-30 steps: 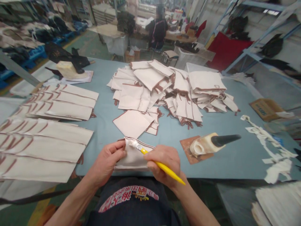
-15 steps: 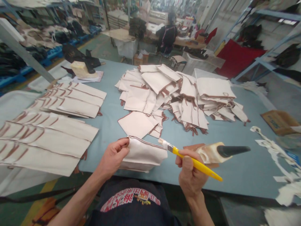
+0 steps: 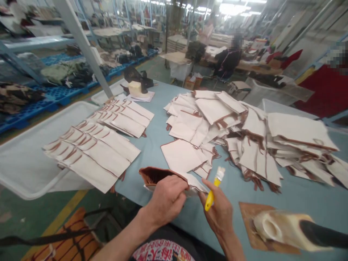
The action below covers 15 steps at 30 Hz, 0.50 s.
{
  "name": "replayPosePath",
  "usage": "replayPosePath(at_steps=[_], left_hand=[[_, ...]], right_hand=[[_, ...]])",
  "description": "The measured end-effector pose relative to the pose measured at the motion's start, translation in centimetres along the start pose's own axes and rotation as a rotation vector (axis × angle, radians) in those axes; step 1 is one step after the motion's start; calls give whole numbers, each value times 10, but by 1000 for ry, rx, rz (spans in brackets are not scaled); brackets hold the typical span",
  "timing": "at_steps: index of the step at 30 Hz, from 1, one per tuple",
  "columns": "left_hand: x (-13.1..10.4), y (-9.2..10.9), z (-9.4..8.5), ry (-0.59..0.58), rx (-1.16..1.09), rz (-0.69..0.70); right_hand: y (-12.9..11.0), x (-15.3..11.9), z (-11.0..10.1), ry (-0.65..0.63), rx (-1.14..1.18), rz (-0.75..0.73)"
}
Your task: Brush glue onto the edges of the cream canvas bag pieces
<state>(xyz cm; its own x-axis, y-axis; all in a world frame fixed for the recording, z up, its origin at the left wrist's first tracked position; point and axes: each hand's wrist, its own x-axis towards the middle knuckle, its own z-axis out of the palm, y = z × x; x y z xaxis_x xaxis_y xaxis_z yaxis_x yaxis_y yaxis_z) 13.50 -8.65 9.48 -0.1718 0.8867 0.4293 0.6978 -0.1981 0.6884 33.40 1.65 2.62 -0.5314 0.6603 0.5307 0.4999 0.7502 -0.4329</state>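
A cream fabric piece (image 3: pixel 194 181) with a brown edge is held up at the table's front edge, its brown inner side showing at the left. My left hand (image 3: pixel 168 195) is closed on its upper edge near the middle. At its right end my right hand (image 3: pixel 217 208) pinches the fabric and also holds a yellow brush (image 3: pixel 210 197), its pale bristles pointing up and away. Just beyond lies a flat cream piece (image 3: pixel 182 155). A glue-stained container (image 3: pixel 288 228) with a black part rests on a brown board (image 3: pixel 246 210) at the right.
Cream pieces with brown trim lie in a large pile (image 3: pixel 217 108) across the blue table (image 3: pixel 154 145). Overlapping rows of pieces (image 3: pixel 100 159) extend over a white bin (image 3: pixel 16 163) at the left. A person (image 3: pixel 227 61) sits beyond the table.
The view has swung left. The fabric piece has turned so its brown inside shows. My left hand has moved along its edge, and my right hand has come onto the fabric, with the brush tilted upright.
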Motion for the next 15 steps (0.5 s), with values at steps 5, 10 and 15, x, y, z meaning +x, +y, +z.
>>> replayPosePath(at_steps=[5, 10, 15], left_hand=[[-13, 5, 12, 96, 100, 154], [-33, 12, 16, 136, 111, 140], [-55, 24, 29, -3, 91, 185]], right_hand=[[11, -10, 22, -83, 148, -130], [7, -14, 22, -98, 190, -122], [10, -12, 27, 63, 229, 25]])
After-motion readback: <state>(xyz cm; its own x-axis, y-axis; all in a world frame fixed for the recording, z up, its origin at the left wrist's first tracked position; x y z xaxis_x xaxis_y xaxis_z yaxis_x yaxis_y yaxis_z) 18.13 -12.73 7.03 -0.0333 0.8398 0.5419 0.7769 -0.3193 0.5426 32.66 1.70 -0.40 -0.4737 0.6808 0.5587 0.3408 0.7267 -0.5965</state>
